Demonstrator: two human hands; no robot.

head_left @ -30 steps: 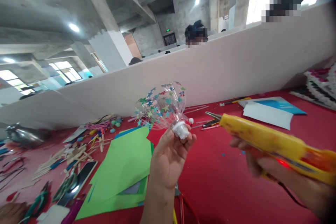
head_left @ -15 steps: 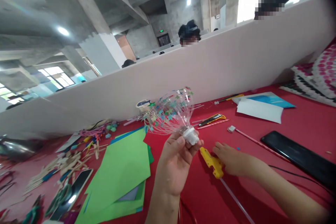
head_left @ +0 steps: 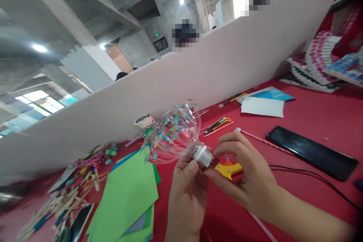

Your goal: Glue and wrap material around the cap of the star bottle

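My left hand (head_left: 188, 193) is closed round the white base (head_left: 202, 155) of a spray of clear plastic strands (head_left: 170, 136). Small green, blue and red stars dot the strands, which fan out up and to the left. Close to the right side of that base is my right hand (head_left: 246, 174), its thumb and fingers apart; whether the tips touch the base I cannot tell. Partly hidden behind the right hand lies a yellow glue gun (head_left: 227, 170) with an orange trigger. A clear glue stick (head_left: 263, 227) shows below the right wrist.
Green paper sheets (head_left: 127, 193) lie left of my hands, beyond them wooden sticks (head_left: 56, 208) and small craft pieces. A paper cup (head_left: 145, 121) stands near the white partition (head_left: 227, 56). Rightward are a utility knife (head_left: 218, 124), a black phone (head_left: 312, 153) and a black cord (head_left: 306, 172).
My right hand has left the table beside the glue gun and come up to the white base. My left hand still holds the spray. The view has shifted to the right.
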